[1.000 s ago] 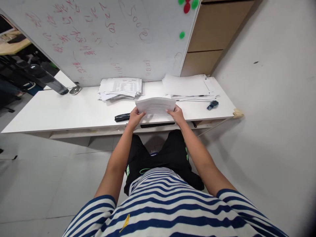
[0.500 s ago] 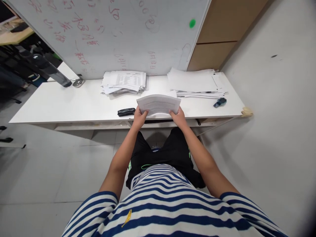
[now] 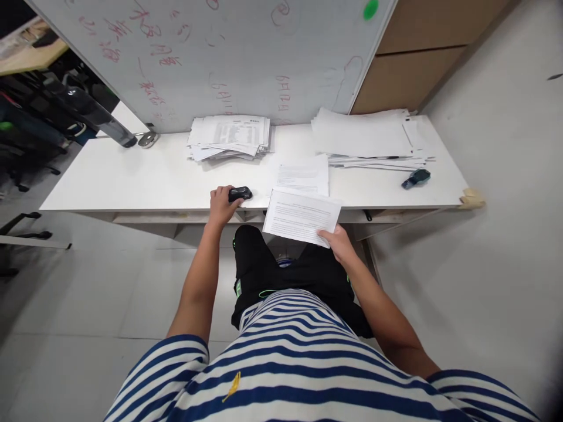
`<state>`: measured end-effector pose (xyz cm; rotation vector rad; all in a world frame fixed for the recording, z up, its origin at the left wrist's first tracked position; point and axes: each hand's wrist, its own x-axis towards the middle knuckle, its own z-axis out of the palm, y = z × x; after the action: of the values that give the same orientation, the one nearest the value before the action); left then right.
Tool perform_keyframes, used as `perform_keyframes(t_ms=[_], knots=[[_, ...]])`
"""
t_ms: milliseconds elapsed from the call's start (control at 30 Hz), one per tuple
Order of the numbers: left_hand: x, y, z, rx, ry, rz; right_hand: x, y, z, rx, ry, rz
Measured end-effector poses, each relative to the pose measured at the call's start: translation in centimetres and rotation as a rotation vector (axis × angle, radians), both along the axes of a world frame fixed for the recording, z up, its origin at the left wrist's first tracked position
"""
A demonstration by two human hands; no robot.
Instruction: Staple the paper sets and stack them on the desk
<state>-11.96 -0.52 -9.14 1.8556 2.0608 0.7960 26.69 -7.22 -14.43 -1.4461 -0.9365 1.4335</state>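
**Both Grips Filled**

Head view: the left hand grips one black stapler near the tabletop's front edge. The right hand pinches the printed paper across that edge. One loose sheet lies behind; two paper stacks sit along the back edge.

The white tabletop carries a dark bottle and a small rounded silver object at far left, with one paper stack far centre and another paper pile far right. Nearer lie a black tool, a printed sheet and, right, a dark-blue item.
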Motion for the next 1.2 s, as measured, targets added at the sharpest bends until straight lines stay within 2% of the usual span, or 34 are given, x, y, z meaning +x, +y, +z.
perform_keyframes(t_ms=[167,400,900,1033,1133,1200], knots=[[0.2,0.3,-0.5,-0.032,-0.065,0.009,-2.2,0.8,0.8,-0.049,0.039,0.021],[0.2,-0.1,-0.7,-0.002,-0.121,-0.021,-4.8,1.7,1.0,-0.028,0.056,0.087],[-0.2,-0.4,-0.4,-0.034,-0.197,-0.084,-6.6,1.2,1.5,0.022,0.087,0.185],[-1.6,0.0,0.9,-0.138,-0.229,-0.156,-6.6,1.5,1.8,0.05,0.077,0.208],[-3.5,1.2,2.3,-0.312,-0.383,-0.261,-6.4,1.7,1.8,0.107,0.062,0.211],[-4.1,2.6,2.9,-0.339,-0.475,-0.308,-6.3,1.8,1.8,0.156,0.049,0.21]])
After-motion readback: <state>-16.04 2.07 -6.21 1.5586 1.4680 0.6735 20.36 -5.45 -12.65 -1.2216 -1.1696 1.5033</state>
